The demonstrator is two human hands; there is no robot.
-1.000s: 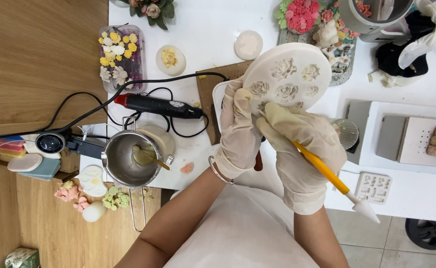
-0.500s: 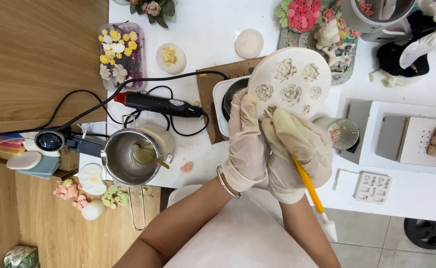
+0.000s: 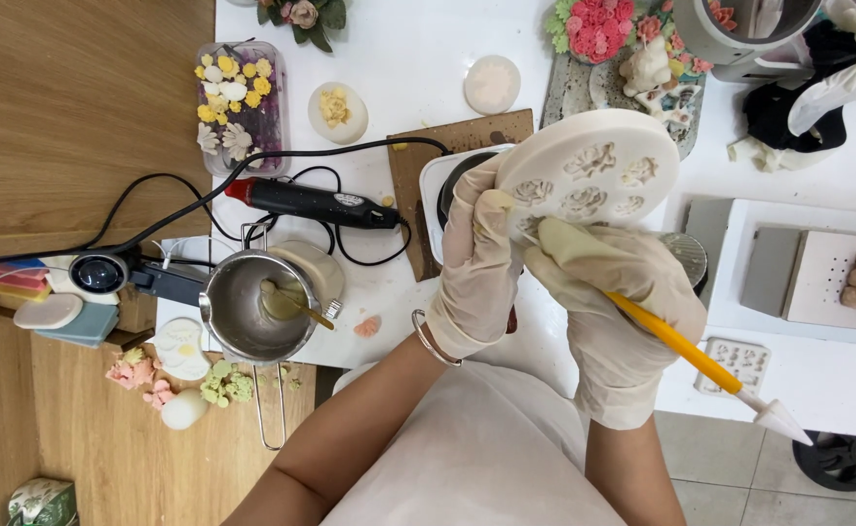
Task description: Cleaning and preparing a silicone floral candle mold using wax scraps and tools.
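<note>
- We see the round cream flower mould (image 3: 593, 170) held up off the white worktop (image 3: 408, 68), right of the middle of the scene, above a small white hotplate (image 3: 437, 195) that sits beside a brown board (image 3: 423, 146).
- Our left hand (image 3: 476, 263), gloved, grips the mould's near-left edge, fingers curled behind it and the thumb over the front.
- Our right hand (image 3: 613, 292), also gloved, is clenched round a yellow-handled tool (image 3: 681, 346); its working end lies at the mould's near edge, where the gloves hide the contact.
- Compared with half a second ago, the mould has tipped flatter and swung a little to the right, so its rose cavities look foreshortened.
- The tool's white conical tip (image 3: 781, 422) now points out to the near right; half a second ago it hung almost straight down towards us. The right wrist has rolled outward.
- We judge that this is a change of angle on the same cavity at the near edge, still being worked rather than finished; nothing has come free of the mould that we can see.
- To the left, the steel pot (image 3: 247, 312) with pale wax and a spoon, the black heat tool (image 3: 316, 206) and the tray of yellow and white flowers (image 3: 233, 102) lie as they did.
</note>
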